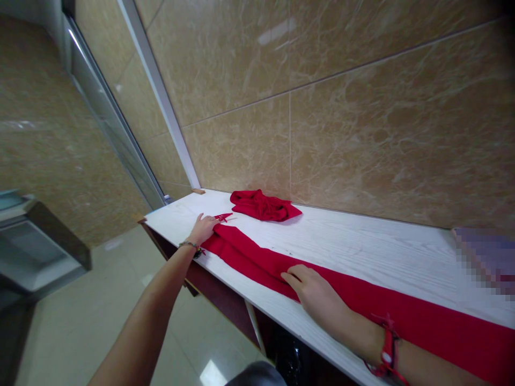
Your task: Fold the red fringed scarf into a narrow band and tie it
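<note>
While left hand (203, 229) touches red cloth (414, 313), right hand (316, 289) does too.

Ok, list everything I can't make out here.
All in the head view:
Long red cloth: one end is cut off by the right edge.
Left hand: its back hides the palm.
Right hand: same, so its grip is unclear.
Crumpled red cloth: its own folds hide its shape.
Object at far right: pixelated.
</note>
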Tool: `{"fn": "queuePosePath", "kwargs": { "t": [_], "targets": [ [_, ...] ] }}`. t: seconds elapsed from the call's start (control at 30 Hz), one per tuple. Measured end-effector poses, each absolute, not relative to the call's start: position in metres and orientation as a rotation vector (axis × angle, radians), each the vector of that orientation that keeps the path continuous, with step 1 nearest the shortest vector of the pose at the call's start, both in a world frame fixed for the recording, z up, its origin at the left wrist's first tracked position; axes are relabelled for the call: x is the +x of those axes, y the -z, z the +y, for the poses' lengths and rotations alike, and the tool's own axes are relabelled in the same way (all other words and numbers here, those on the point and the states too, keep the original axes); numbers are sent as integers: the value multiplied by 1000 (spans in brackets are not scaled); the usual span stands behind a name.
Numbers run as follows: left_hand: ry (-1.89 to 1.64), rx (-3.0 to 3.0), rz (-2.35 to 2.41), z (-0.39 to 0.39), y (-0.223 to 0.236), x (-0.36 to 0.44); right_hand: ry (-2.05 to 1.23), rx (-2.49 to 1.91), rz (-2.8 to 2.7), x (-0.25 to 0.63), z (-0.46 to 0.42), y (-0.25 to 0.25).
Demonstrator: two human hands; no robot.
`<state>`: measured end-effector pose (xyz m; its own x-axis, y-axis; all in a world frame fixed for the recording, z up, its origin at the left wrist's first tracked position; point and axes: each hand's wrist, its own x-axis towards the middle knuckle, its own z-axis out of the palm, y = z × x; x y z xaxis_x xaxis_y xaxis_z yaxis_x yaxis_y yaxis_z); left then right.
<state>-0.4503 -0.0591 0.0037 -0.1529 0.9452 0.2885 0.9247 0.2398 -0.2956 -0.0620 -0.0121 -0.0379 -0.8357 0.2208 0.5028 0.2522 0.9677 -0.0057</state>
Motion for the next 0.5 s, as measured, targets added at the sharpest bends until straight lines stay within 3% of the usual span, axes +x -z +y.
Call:
{"fn": "queuePosePath", "kwargs": {
  "t": [0.27,0.5],
  "targets": [
    [-10,-1419,-2031,-89,-19,-465,167,-354,-2537,-61,-8,47],
    [10,-1815,-2067,-93,-13,-464,15,-373,-2469,-58,-3,49]
  ]
}}
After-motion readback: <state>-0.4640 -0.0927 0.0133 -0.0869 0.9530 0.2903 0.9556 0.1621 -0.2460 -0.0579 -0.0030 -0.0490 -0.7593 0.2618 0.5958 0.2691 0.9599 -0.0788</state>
